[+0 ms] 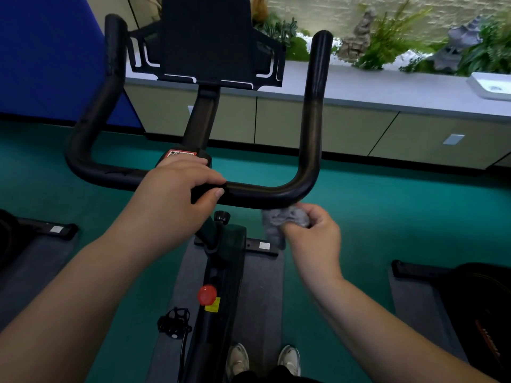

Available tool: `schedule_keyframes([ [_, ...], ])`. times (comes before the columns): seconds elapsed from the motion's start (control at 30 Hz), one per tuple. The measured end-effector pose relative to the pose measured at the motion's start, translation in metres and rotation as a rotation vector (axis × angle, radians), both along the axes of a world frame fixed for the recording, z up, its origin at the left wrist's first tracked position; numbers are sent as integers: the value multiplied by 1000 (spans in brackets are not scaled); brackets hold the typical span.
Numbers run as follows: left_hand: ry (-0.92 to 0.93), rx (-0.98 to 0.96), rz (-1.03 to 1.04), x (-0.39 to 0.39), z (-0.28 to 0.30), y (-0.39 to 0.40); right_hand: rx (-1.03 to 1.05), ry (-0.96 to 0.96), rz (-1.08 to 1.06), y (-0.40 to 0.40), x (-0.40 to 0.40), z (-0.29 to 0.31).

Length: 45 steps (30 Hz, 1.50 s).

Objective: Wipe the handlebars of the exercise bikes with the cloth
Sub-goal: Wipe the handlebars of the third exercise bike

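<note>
Green gym flooring [359,194] and grey mats frame a person standing at an exercise bike [221,272], sneakers [262,360] planted beside its frame near a red knob [206,294]. Their right hand [315,236] has its grip closed around a bunched grey cloth [284,221], fingers curled into the wad, which sits just under the near-right bend of the black handlebars [265,193] and appears to touch the bar's underside. The left hand [177,189] has its grip wrapped over the crossbar at the centre, thumb underneath, steadying the bike. The wipe looks to be at the right corner; doing it well likely means wrapping the cloth fully round the tube and drawing it up the right upright [315,106] to its tip, then treating the left arm [94,106] likewise and shifting the steadying hand so the covered centre is cleaned. Beyond stand a console mount [206,40], a grey tabletop [387,84] with cabinets, and plants.
</note>
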<state>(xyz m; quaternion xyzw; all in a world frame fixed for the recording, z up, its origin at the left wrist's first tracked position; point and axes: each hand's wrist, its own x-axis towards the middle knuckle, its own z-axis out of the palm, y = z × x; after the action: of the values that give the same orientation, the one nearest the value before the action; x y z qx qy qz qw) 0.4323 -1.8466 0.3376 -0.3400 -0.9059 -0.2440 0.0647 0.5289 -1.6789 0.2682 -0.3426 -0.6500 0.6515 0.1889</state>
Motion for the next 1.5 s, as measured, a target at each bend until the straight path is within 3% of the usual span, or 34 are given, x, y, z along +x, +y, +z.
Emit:
schedule_keyframes([
  [0.13,2,20,14,0,-3,-1,3,23,7,3,-8,0],
  [0.3,18,9,14,-2,-3,-1,-155,34,121,-33,-20,-4],
  [0.53,13,15,6,-3,-3,-3,-71,62,-84,14,-4,-6],
  [0.87,5,11,-8,-4,-2,-4,-150,40,120,-11,5,-13],
  [1.1,0,19,12,-2,-4,-1,-389,-57,289,-25,5,-5],
  [1.5,-7,20,1,-2,-4,-3,-633,226,256,-24,-5,4],
])
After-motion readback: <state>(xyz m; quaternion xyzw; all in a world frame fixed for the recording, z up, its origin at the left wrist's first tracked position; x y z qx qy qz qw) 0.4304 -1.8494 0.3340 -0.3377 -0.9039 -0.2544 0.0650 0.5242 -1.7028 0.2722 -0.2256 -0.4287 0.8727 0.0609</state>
